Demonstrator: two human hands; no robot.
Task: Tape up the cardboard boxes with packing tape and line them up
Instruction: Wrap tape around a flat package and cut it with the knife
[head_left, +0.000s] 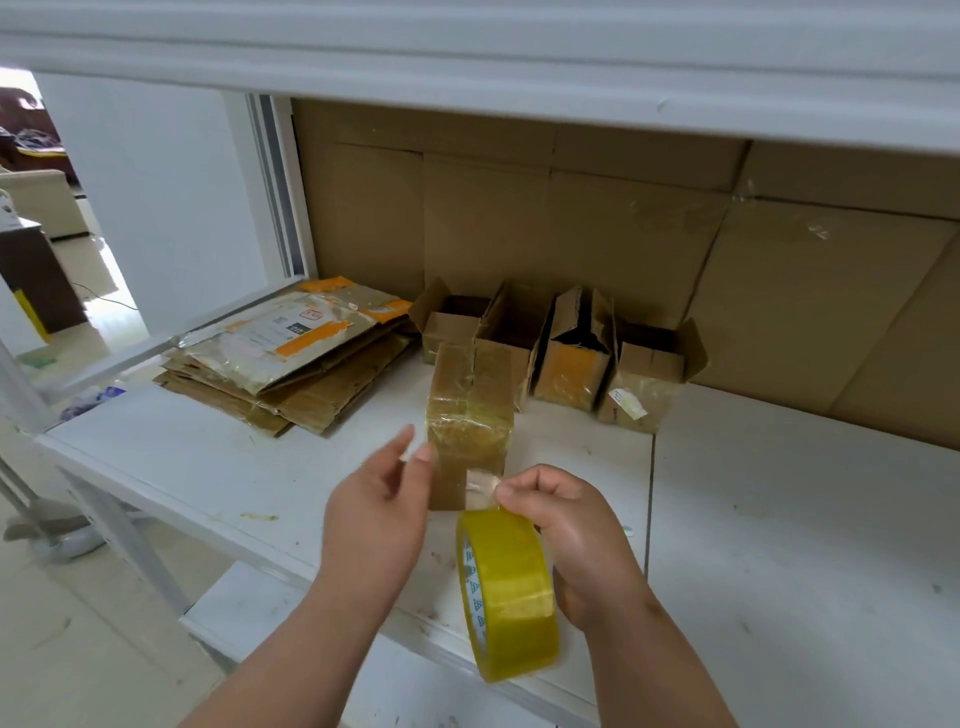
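Taped cardboard box (470, 415) stands upright — right hand (576, 535) grips the packing tape roll (506, 592), pinching its end; left hand (376, 512) open, fingers relaxed.

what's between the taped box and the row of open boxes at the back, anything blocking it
Nothing visible does. The taped box stands on the table just in front of the row of open boxes, with no object between them. The flattened cardboard stack lies off to the left.

4 open boxes (561, 353) behind, flat cardboard (291, 364) left — right shelf (805, 545) bare
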